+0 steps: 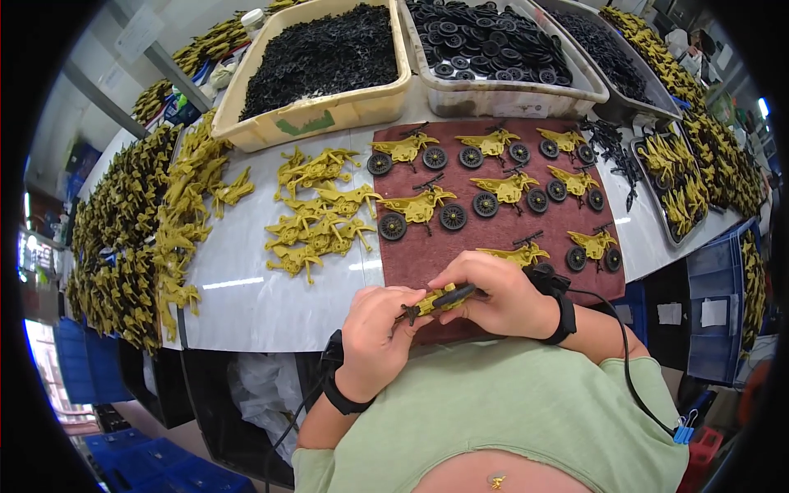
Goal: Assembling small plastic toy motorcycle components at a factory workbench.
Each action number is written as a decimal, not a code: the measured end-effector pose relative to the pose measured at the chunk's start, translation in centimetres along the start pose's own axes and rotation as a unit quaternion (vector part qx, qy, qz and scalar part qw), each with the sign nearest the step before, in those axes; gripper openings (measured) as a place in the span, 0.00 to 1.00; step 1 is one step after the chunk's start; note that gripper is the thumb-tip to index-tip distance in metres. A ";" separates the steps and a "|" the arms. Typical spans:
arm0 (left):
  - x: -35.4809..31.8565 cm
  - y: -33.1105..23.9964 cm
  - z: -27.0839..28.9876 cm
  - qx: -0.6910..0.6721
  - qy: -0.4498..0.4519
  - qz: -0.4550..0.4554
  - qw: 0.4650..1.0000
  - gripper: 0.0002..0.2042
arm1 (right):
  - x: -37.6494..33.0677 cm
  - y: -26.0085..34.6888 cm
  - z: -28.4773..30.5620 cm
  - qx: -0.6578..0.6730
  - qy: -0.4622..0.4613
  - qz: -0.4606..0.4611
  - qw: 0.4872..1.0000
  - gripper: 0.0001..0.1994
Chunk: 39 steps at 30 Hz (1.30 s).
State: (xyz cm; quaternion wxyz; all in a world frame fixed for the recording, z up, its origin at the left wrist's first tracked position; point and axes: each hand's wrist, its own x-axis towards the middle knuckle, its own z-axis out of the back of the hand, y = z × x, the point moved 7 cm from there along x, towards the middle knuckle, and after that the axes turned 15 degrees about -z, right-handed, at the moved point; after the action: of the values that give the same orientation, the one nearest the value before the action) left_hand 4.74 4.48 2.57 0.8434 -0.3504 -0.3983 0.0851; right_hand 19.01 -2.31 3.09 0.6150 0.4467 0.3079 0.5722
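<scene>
Head view, worktable with toy motorcycle parts. Item in hand: one yellow toy motorcycle body (438, 299) with a black part at its left end, held low over the near edge of the dark red mat (427, 251), close to the person's chest. Left hand (374, 333): fingers curled around the body's left end, clenched on it. Right hand (501, 296): closed over the body's right end, thumb and forefinger pinching it from above. Both wrists carry black bands; a black cable runs from the right one.

On the mat, beyond the hands: finished yellow motorcycles with black wheels (423, 209), laid in rows, one just beside the right hand's knuckles.

Left of the mat, on the white tabletop (246, 296): a loose heap of bare yellow bodies (316, 214), well apart from a much larger pile of yellow bodies (131, 238) along the table's left edge.

Far side: a cream bin of small black parts (325, 53), a clear bin of black wheels (493, 41), and a grey bin of black parts (604, 49). Right: a metal tray of yellow pieces (674, 185).
</scene>
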 end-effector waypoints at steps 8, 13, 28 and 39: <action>-0.4 -1.5 0.5 0.195 -0.006 -0.205 0.959 0.17 | -0.5 -4.3 -1.1 0.237 0.086 -0.221 0.942 0.22; -0.4 -0.4 0.5 0.144 0.026 -0.114 0.983 0.28 | -0.5 -3.7 -0.5 0.260 0.048 -0.239 0.934 0.17; -1.9 2.8 1.4 -0.094 -0.048 0.172 0.979 0.11 | -1.1 -3.3 -0.8 0.074 0.032 -0.238 0.968 0.19; -1.6 8.8 10.0 0.427 0.154 0.062 0.889 0.21 | -1.1 -2.7 -1.1 -0.171 -0.036 -0.106 0.979 0.28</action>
State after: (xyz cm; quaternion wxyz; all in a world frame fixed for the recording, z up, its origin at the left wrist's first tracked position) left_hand -2.45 15.50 0.14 0.9554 0.0112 -0.1661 0.2439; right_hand 18.99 -3.00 0.10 0.7500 0.3201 0.2288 0.5316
